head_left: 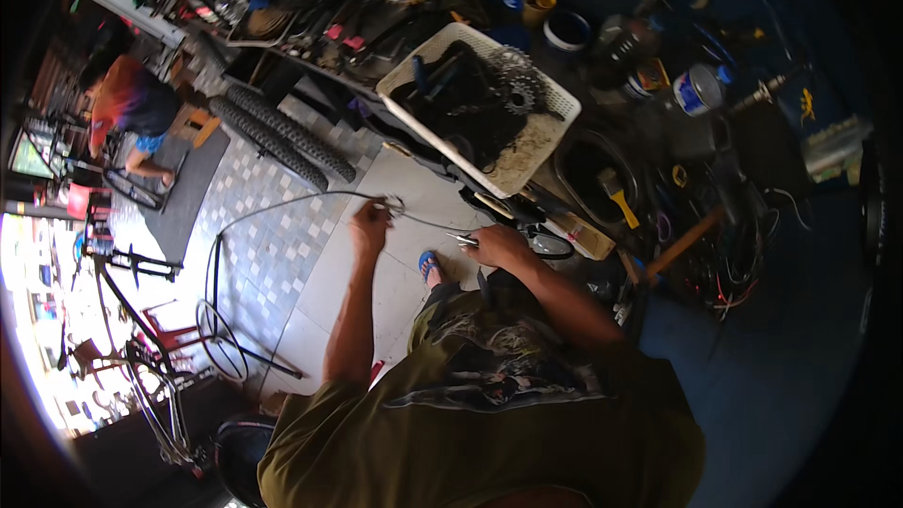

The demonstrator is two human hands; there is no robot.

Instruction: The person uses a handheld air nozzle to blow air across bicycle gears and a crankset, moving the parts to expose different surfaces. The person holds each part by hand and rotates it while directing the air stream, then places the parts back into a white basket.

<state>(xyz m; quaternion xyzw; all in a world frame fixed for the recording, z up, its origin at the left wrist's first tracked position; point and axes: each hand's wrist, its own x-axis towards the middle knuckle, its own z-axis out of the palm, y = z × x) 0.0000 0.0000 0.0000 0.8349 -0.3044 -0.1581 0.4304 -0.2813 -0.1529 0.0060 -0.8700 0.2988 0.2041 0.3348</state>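
Observation:
My left hand [371,222] is raised over the floor, its fingers pinched around a thin dark cable [301,196] beside a small metallic part too small to name. From there the cable arcs left and bends down toward a bicycle frame. A thinner stretch of cable [428,222] spans between my two hands. My right hand [500,246] is closed around a silvery tool [463,239] whose tip points left; it looks like pliers or cutters, mostly covered by my fingers. The cable passes close by that tip; whether they touch cannot be told.
A white plastic basket [395,85] holds a sprocket cassette [515,90] and dark parts on the cluttered bench. A yellow-handled brush [621,205] lies near a dark basin. Two tyres [282,136] lie on the tiles. A bicycle frame [160,404] stands lower left; a person [136,108] bends beyond.

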